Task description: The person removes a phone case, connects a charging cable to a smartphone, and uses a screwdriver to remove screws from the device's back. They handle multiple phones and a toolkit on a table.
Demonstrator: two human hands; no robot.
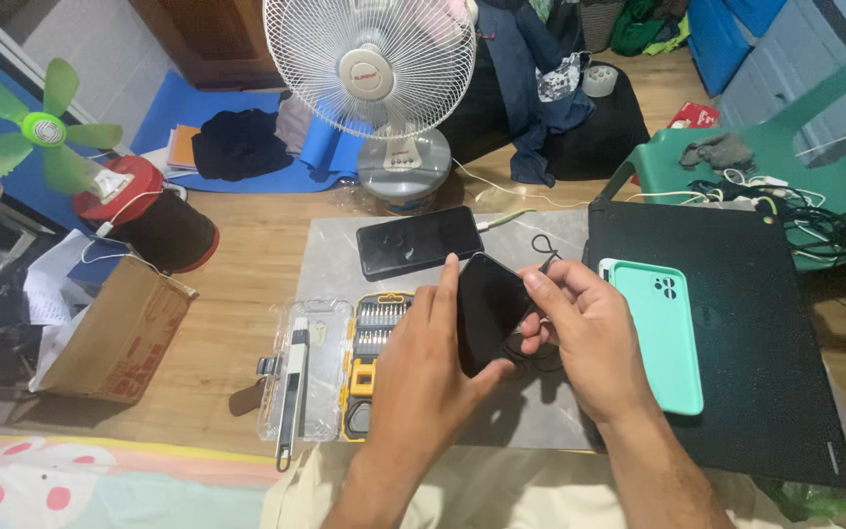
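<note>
A dark phone [487, 312] is gripped between both hands above a grey mat [340, 245], the left hand [423, 377] clasping its lower edge and the right hand [585, 338] pinching its right side. A second phone [418, 241] lies at eleven o'clock, a mint case [660, 333] at three, a screwdriver kit [376, 343] at nine.

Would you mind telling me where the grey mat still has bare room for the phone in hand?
Bare grey mat lies left of the second phone, above the bit case. The mat's near edge below both hands is partly free. Around the cable and mint case it is crowded.
</note>
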